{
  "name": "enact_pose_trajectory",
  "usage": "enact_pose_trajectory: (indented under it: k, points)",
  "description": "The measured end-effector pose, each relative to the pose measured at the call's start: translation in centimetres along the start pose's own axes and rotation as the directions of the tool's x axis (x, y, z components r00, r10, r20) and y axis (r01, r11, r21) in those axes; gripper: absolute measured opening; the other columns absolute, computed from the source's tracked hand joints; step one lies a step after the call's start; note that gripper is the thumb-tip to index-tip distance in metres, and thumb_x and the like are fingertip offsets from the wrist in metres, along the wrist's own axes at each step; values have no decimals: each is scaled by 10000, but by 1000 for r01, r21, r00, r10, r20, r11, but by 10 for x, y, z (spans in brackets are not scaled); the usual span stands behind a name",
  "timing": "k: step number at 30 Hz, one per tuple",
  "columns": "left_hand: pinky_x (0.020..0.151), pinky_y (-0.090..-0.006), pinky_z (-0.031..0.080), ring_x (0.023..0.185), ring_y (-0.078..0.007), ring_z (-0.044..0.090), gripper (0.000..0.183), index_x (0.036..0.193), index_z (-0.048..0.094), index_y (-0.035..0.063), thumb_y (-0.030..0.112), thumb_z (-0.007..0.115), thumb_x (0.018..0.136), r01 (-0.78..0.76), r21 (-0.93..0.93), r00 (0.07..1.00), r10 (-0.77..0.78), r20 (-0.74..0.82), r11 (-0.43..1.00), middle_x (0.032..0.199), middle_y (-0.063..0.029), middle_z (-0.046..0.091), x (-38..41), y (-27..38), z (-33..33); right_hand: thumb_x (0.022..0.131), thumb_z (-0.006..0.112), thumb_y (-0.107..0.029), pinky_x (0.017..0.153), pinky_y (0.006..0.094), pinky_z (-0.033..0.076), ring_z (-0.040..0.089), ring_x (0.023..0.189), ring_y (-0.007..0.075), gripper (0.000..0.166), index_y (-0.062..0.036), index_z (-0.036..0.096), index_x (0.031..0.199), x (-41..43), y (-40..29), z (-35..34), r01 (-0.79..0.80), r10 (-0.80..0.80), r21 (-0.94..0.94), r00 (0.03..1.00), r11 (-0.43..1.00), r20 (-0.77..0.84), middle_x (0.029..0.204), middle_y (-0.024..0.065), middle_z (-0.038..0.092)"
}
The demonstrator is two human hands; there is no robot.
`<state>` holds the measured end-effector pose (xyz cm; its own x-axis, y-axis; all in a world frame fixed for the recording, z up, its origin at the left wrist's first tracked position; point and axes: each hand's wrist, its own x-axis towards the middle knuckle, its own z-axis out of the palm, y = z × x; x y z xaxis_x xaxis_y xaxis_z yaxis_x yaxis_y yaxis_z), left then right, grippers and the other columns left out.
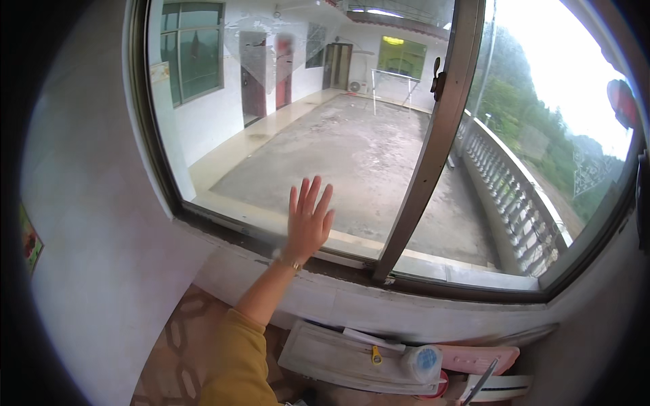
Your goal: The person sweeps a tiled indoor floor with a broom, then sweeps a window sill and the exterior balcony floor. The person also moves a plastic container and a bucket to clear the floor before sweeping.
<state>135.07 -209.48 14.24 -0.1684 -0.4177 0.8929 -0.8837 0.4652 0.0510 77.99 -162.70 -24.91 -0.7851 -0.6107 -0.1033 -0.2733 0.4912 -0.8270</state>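
Observation:
My left hand (307, 223), at the end of a mustard sleeve (238, 360), is raised in front of the left glass pane (315, 147) of a sliding window. Its fingers point up, slightly apart, and the back of the hand faces me. Whether the palm presses on the glass or hovers just before it, I cannot tell. A bracelet (293, 264) circles the wrist. The brown window frame (424, 177) stands to the right of the hand, with a latch (437, 81) high on it. My right hand is out of view; a thin, blade-like grey object (481, 381) juts up at the lower right.
Below the sill, a greyish plastic lid (325, 355) bears a white strip (373, 339), a small yellow-handled tool (376, 355) and a plastic-wrapped roll (424, 364). Beside it are a pink plastic piece (480, 358) and a red container (443, 384). A white wall (96, 203) rises left.

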Motion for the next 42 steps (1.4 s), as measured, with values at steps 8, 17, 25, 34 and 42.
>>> enact_pose_trajectory:
  k: [8, 17, 25, 34, 42]
  points:
    - [1048, -603, 67, 1342, -381, 175, 507, 1345, 407, 185, 353, 441, 867, -105, 143, 980, 127, -150, 984, 1451, -146, 248, 56, -46, 66, 789, 585, -374, 474, 360, 385, 481, 485, 172, 402, -2, 561, 639, -9, -93, 68, -30, 38, -160, 998, 987, 52, 574, 74, 544]
    - [1017, -648, 48, 1317, -483, 132, 581, 1356, 359, 80, 452, 324, 910, -5, 56, 980, 16, -198, 998, 1439, -246, 195, 60, -4, 93, 781, 584, -320, 471, 369, 371, 456, 476, 179, 361, -1, 529, 621, 27, -156, 151, 44, 12, -292, 983, 955, 185, 553, 75, 512]
    - [1081, -496, 155, 1335, -303, 248, 523, 1372, 327, 92, 162, 463, 872, -232, -336, 973, 218, -82, 913, 1441, -161, 262, 50, 39, 82, 773, 582, -273, 467, 377, 359, 433, 467, 185, 330, 0, 501, 605, -13, -126, 153, 86, -37, -316, 987, 945, 158, 535, 76, 483]
    - [1060, -423, 250, 1273, -316, 343, 506, 1285, 427, 27, 35, 509, 786, 93, -240, 991, -112, -69, 966, 1347, -150, 399, -81, -91, -29, 764, 581, -219, 464, 386, 346, 408, 458, 193, 304, 1, 469, 587, -58, -17, 63, -34, 19, -343, 999, 939, -47, 514, 76, 451]
    - [1090, -376, 186, 1330, -301, 223, 730, 1384, 206, -21, 343, 545, 850, 683, -96, 707, -689, -161, 724, 1427, -202, 235, -65, -291, -41, 757, 579, -172, 460, 394, 333, 386, 450, 199, 289, 1, 441, 571, -76, 63, 83, -175, 116, -346, 976, 922, -184, 495, 77, 422]
